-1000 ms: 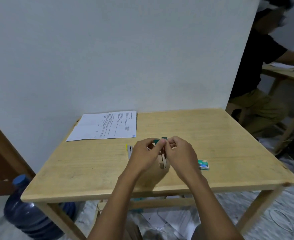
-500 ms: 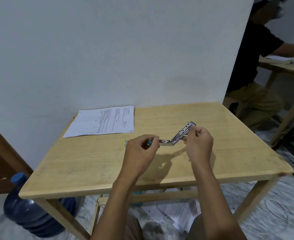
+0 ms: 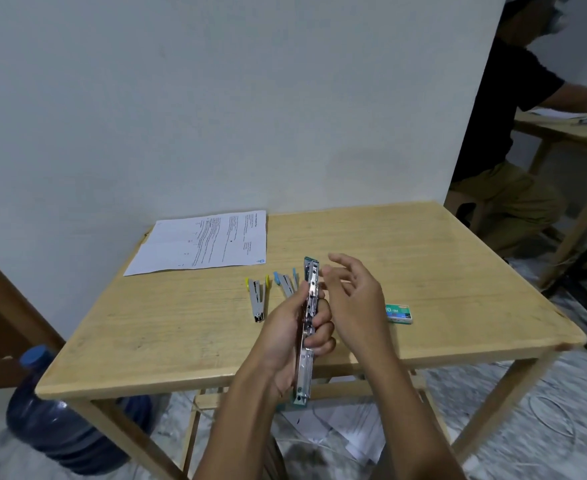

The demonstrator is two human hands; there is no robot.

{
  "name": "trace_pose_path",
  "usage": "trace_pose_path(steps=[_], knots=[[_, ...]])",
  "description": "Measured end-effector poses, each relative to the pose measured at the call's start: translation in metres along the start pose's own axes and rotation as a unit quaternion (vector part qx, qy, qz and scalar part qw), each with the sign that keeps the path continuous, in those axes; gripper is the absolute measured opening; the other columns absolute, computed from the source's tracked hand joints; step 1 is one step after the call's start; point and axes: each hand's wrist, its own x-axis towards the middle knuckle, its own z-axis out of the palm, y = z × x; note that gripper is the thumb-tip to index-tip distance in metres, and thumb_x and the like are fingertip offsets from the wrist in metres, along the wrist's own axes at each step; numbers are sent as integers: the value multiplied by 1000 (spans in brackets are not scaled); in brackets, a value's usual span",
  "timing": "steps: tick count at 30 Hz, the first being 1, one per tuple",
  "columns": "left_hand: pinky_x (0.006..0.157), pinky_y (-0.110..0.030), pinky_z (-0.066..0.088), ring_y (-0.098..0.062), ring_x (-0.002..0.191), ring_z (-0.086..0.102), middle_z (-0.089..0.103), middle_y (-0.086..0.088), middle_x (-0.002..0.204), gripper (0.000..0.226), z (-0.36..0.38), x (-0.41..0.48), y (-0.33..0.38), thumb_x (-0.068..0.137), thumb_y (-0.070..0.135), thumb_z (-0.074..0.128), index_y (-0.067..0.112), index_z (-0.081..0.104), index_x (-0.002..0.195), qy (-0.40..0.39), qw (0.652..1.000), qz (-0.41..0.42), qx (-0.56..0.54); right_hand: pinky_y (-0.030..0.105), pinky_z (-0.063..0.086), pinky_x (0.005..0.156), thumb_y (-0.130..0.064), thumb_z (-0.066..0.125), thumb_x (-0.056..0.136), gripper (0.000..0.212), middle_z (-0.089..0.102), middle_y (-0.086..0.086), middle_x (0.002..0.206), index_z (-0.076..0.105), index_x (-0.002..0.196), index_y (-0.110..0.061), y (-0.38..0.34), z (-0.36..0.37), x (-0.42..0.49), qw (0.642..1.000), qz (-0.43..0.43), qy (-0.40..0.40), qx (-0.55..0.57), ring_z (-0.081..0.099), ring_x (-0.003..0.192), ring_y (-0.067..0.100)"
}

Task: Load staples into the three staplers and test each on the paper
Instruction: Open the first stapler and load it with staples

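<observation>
My left hand (image 3: 290, 336) grips a green stapler (image 3: 310, 306) that is swung fully open into one long metal strip, pointing away from me above the table's front half. My right hand (image 3: 352, 299) hovers just right of it, fingers spread, holding nothing. A yellow stapler (image 3: 257, 296) lies on the wooden table (image 3: 423, 258), with a blue stapler (image 3: 286, 283) beside it, partly hidden behind my left hand. A green staple box (image 3: 399, 313) rests to the right of my right hand. The printed paper (image 3: 202, 242) lies at the table's far left by the wall.
A white wall stands right behind the table. A blue water jug (image 3: 60, 424) stands on the floor at the front left. Another person (image 3: 513, 140) sits at a second table at the right. Loose papers lie on the floor under the table.
The stapler, half unfolded between both hands before, is now opened out straight in my left hand. My right hand has let go of it and spread open.
</observation>
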Motion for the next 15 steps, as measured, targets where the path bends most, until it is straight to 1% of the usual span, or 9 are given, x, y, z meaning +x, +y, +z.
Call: trace_pose_path(steps=[1, 2, 4, 6, 9, 12, 14, 15], knots=[[38, -20, 24, -7, 35, 26, 35, 0, 57, 35, 0, -1, 0, 103, 38, 38, 9, 51, 88, 7, 1000, 2, -2, 31, 55, 79, -40, 57, 96, 17, 68, -18, 99, 62, 113, -41, 4, 0, -3, 999, -32, -3, -24, 68, 90, 3], [38, -20, 25, -7, 35, 26, 35, 0, 56, 35, 0, -2, 0, 103, 38, 38, 9, 52, 92, 13, 1000, 3, -5, 34, 58, 76, -43, 55, 96, 20, 67, -18, 101, 61, 115, -44, 7, 0, -7, 998, -56, -18, -37, 69, 90, 6], [37, -19, 26, -7, 34, 28, 36, 1, 54, 33, 1, -3, 1, 104, 36, 37, 8, 55, 105, 30, 1000, 10, -1, 39, 61, 66, -50, 52, 95, 23, 67, -13, 100, 58, 117, -50, 9, 0, -12, 993, -83, -59, -53, 72, 81, 13], [37, -19, 27, -8, 35, 29, 36, 1, 55, 35, 1, -3, 0, 104, 36, 38, 6, 56, 111, 47, 999, 19, 15, 40, 61, 60, -50, 52, 95, 22, 66, -13, 99, 56, 117, -52, 11, 2, -13, 989, -103, -67, -78, 72, 73, 15], [39, -20, 26, -9, 37, 28, 36, 0, 56, 35, 1, -2, 0, 104, 36, 39, 8, 60, 105, 60, 997, 28, 32, 41, 60, 62, -53, 50, 94, 25, 65, -17, 99, 54, 118, -49, 10, 1, -13, 986, -121, -50, -102, 71, 74, 14], [41, -21, 25, -9, 38, 28, 35, 0, 56, 34, 0, -2, 2, 104, 36, 39, 11, 63, 107, 63, 997, 31, 43, 41, 60, 60, -57, 48, 90, 31, 63, -22, 98, 53, 119, -48, 6, 1, -13, 986, -122, -48, -105, 70, 78, 11], [42, -21, 24, -9, 39, 28, 35, 0, 57, 34, 0, -3, 3, 104, 36, 39, 13, 63, 108, 59, 996, 32, 51, 41, 60, 62, -54, 49, 91, 29, 62, -23, 99, 55, 118, -46, 4, 1, -12, 984, -129, -40, -113, 69, 80, 8], [43, -22, 24, -9, 39, 28, 34, -1, 57, 33, 0, -3, 4, 104, 36, 39, 12, 62, 107, 58, 996, 33, 55, 40, 60, 66, -50, 52, 93, 25, 63, -22, 100, 57, 117, -43, 2, 0, -12, 982, -136, -33, -125, 67, 83, 5]])
